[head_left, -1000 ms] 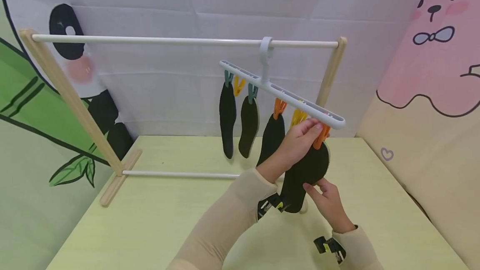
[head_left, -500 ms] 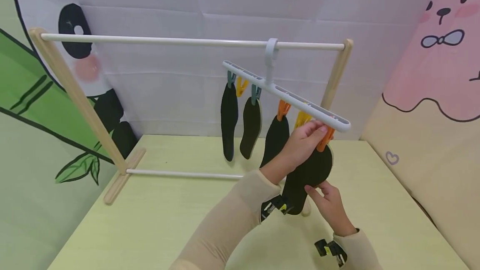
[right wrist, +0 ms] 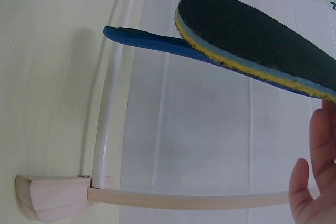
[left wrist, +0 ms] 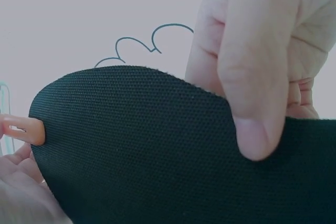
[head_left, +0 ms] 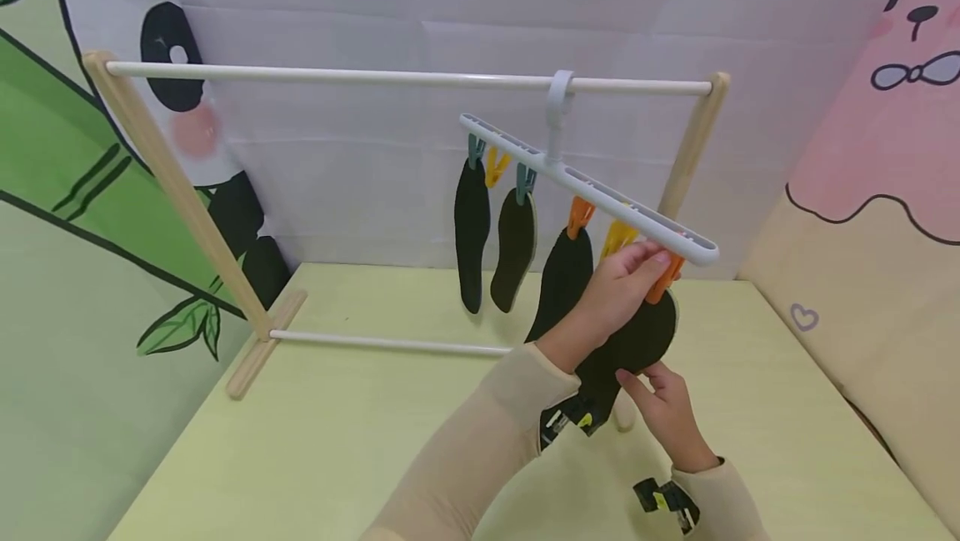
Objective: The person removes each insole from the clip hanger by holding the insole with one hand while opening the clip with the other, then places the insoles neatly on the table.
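My left hand [head_left: 618, 284] grips the orange clothespin [head_left: 666, 278] under the near end of a pale grey clip hanger [head_left: 588, 182]. That clothespin bites the rim of a black insole [head_left: 637, 333], as the left wrist view shows at the clothespin's tip [left wrist: 32, 131]. Lower down, my right hand [head_left: 667, 414] pinches the same insole's edge, its thumb [left wrist: 256, 135] flat on the dark fabric in the left wrist view. A layered blue and yellow side shows on the insole [right wrist: 241, 35] in the right wrist view. Its lower end is partly hidden behind my left wrist.
The hanger hooks over the white top rail [head_left: 337, 76] of a wooden-ended rack [head_left: 180, 199]. Other insoles hang from it: a narrow one [head_left: 472, 232], a second [head_left: 514, 249] and one under an orange clothespin [head_left: 566, 274]. Yellow clothespins [head_left: 497, 166] hang between them.
The whole scene has shifted rightward in the head view, rack and hands together. Both hands keep their holds on the clothespin and the insole.
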Motion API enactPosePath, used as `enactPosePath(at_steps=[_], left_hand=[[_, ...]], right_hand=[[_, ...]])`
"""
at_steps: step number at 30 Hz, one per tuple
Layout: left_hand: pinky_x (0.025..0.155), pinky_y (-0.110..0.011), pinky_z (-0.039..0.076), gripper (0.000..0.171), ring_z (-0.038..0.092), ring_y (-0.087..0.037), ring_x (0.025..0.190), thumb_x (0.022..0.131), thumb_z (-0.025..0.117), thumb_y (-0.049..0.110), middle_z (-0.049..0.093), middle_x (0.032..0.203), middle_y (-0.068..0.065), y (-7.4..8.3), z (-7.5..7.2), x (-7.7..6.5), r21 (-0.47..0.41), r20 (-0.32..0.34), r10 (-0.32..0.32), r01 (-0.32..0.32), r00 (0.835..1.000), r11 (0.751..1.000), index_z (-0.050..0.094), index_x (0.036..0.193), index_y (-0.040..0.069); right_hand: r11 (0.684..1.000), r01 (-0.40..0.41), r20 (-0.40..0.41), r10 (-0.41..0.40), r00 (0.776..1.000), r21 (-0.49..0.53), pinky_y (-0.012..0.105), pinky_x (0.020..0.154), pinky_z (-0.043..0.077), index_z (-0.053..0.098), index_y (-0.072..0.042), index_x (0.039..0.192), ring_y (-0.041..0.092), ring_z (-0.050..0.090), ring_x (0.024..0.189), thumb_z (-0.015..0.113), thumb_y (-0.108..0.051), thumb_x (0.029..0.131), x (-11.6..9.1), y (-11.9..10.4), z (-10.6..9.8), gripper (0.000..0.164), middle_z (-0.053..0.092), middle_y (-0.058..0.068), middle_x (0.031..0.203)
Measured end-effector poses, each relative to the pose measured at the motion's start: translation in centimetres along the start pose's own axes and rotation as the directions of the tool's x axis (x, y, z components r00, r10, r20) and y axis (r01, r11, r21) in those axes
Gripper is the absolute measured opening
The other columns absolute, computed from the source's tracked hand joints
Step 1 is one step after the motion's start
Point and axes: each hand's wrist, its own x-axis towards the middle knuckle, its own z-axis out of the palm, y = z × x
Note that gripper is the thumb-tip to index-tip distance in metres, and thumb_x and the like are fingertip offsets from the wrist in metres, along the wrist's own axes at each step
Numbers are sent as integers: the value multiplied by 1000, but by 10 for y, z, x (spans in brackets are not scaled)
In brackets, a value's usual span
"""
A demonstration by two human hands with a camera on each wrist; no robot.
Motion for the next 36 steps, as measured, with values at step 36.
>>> enactPosePath(at_steps=[36], left_hand=[[84, -20, 47, 30, 56, -10, 98, 98, 54, 11, 66, 114, -15, 12, 2, 5, 87, -37, -93, 96, 995, 992, 62, 121, -6]], right_hand=[[977, -133, -217, 168, 962, 169, 13, 70, 45, 63, -7, 95, 2, 55, 72, 56, 9, 91, 5, -20, 1, 18, 62, -14, 81]])
